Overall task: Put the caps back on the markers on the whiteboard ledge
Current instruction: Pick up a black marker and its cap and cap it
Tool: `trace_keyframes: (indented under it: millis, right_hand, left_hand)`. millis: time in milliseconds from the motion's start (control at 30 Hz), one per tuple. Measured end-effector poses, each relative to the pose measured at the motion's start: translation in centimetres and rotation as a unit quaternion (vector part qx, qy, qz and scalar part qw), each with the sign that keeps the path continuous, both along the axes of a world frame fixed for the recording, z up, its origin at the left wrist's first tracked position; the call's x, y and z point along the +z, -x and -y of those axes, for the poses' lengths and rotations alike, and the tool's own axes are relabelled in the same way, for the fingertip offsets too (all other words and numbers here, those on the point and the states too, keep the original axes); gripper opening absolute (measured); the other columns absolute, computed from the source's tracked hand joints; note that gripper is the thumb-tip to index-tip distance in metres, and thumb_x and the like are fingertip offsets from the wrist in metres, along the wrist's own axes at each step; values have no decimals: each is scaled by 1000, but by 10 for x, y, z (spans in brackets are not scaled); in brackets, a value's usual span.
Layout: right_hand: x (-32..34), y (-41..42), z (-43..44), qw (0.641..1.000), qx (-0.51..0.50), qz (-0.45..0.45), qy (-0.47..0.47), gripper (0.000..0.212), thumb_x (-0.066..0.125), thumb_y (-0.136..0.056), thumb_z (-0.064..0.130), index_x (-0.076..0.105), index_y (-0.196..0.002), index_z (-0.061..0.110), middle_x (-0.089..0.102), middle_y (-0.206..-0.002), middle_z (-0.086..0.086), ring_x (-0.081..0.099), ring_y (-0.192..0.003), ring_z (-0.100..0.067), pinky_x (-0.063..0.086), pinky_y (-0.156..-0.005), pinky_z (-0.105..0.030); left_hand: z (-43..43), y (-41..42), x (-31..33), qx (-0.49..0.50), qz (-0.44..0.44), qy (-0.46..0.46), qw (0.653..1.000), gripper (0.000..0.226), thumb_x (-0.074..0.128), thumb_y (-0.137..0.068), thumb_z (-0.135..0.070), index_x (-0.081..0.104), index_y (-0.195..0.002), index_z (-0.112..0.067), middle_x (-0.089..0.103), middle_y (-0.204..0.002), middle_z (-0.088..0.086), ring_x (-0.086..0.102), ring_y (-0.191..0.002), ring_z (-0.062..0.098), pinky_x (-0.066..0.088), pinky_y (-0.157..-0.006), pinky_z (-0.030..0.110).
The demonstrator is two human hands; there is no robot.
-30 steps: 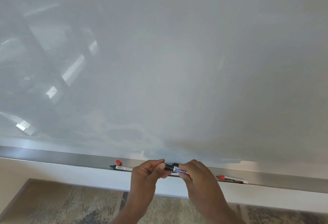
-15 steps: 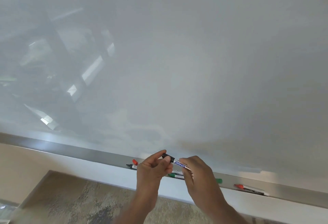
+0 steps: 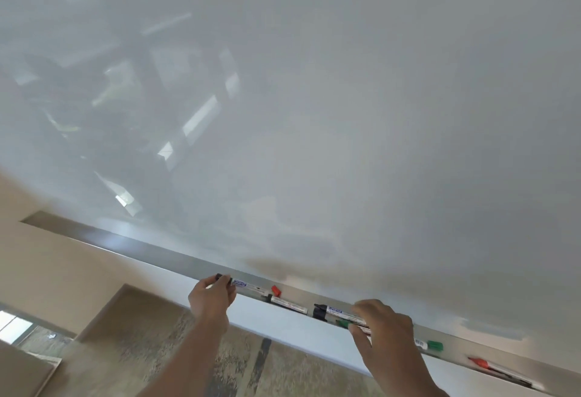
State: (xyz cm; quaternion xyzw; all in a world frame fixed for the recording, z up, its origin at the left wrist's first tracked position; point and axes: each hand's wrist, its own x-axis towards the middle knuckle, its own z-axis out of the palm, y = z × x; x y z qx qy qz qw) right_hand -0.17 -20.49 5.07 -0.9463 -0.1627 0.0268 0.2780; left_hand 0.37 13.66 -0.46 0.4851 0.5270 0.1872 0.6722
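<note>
The metal whiteboard ledge (image 3: 176, 258) slants from upper left to lower right. My left hand (image 3: 212, 297) pinches a capped black marker (image 3: 240, 284) that lies along the ledge. To its right are a loose red cap (image 3: 275, 289) and an uncapped white marker (image 3: 287, 304). My right hand (image 3: 383, 330) curls over the barrel of another black marker (image 3: 336, 310), whose tip is bare, with a black cap (image 3: 320, 315) just below it. A green marker (image 3: 345, 322) lies under that hand, with a green cap (image 3: 435, 345) past it. A red marker (image 3: 481, 363) lies at the far right.
The glossy whiteboard (image 3: 345, 113) fills most of the view and shows reflections. Below the ledge are a white wall strip (image 3: 283, 318) and patterned carpet (image 3: 141, 349). A beige wall (image 3: 47, 255) is on the left.
My hands have parted. The left carried the capped black marker leftward down to the ledge, and the right moved right onto another black marker. My view shifted.
</note>
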Motion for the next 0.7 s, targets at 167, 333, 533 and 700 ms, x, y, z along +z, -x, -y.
trace_keyframes:
  millis: [167,333,533,700]
  right_hand:
    - [-16,3,9,997,-11,-49,56,25,72,-83,31,66,-107,34,61,-109,18,59,-107,-11,33,-84,-38]
    - [-32,2,2,997,-22,-23,71,29,85,-70,22,71,-94,28,68,-94,12,67,-90,-18,42,-72,-42]
    - [-52,-23,-43,995,57,-17,77,22,52,-93,39,58,-113,36,57,-109,20,53,-102,-8,33,-84,-37]
    - [-73,-46,-103,990,104,-6,96,10,48,-94,31,56,-100,30,60,-99,12,52,-97,-16,37,-82,-39]
  left_hand:
    - [-30,-22,-20,-10,-77,-34,996,10,76,-86,1,75,-77,-3,74,-75,24,67,-62,29,66,-80,47]
    - [-36,-30,-29,-80,-166,-126,975,27,72,-81,-10,65,-56,-7,63,-54,13,55,-53,28,51,-53,34]
    - [-40,-26,-41,-163,-230,-226,933,34,72,-80,-15,50,-55,-20,53,-57,7,40,-49,20,37,-54,31]
    - [-41,-25,-48,-176,-214,-214,937,15,78,-84,-19,63,-82,-17,64,-69,-1,53,-62,11,41,-52,26]
